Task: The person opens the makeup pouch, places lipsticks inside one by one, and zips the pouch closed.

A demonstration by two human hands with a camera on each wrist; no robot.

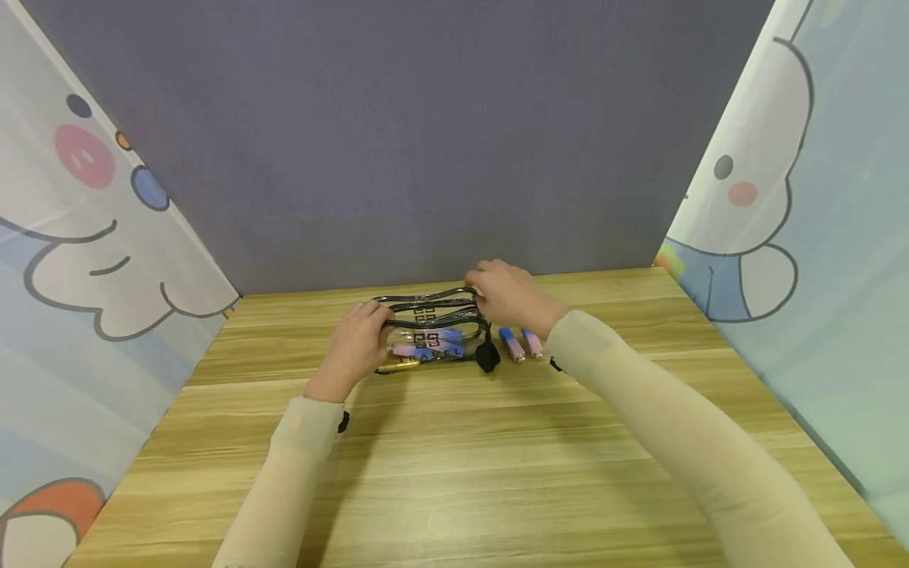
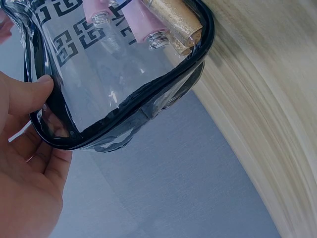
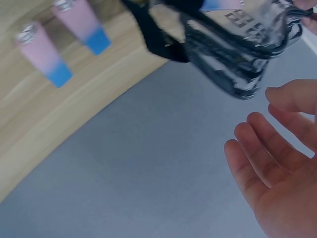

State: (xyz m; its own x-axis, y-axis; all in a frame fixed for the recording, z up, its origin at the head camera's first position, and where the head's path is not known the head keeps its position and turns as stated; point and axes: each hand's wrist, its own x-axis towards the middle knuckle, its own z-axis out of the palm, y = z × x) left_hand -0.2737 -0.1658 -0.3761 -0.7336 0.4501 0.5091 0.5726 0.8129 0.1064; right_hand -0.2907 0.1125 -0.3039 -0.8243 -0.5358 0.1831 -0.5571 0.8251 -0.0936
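A clear plastic toiletry pouch (image 1: 426, 322) with black piping and dark lettering stands on the table. Inside it, pink-and-blue bottles (image 2: 143, 22) with clear ridged tips lie beside a gold tube (image 2: 176, 20). My left hand (image 1: 358, 343) grips the pouch's left end, its thumb on the black edging in the left wrist view. At the opposite end is my right hand (image 1: 513, 296). In the right wrist view its fingers (image 3: 257, 148) are loosely bent and apart from the pouch, holding nothing. A black strap end (image 1: 487, 356) hangs at the pouch's right side.
Two pink-and-blue bottles (image 1: 511, 345) lie side by side on the wooden table (image 1: 454, 465), right of the pouch and close to my right wrist. A grey panel (image 1: 440, 158) rises behind the table, and cartoon-printed curtains (image 1: 817, 197) hang at both sides.
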